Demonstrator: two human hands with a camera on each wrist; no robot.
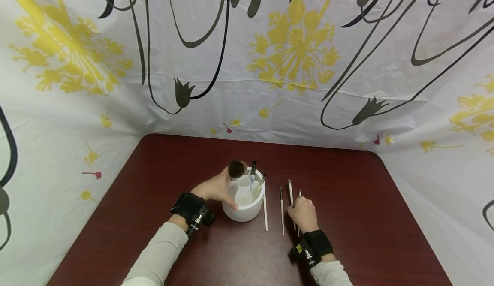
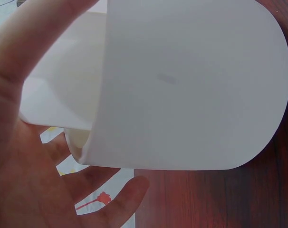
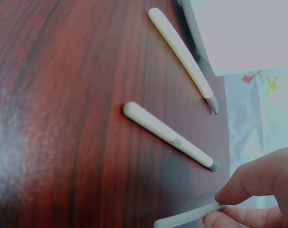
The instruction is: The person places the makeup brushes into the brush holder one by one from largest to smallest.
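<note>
My left hand grips the side of a white round brush holder, thumb at the front and other fingers behind. In the left wrist view, the holder's smooth wall fills most of the picture. A large fluffy makeup brush and a few smaller ones stand in its compartments. To the right, my right hand pinches a pale-handled makeup brush between thumb and fingers, low over the table. Another slim brush lies beside that hand, partly hidden by it.
Two more makeup brushes lie between the holder and my right hand: one brush next to the holder, another brush farther right. All rest on a dark red wooden table. A white patterned cloth hangs behind and beside it.
</note>
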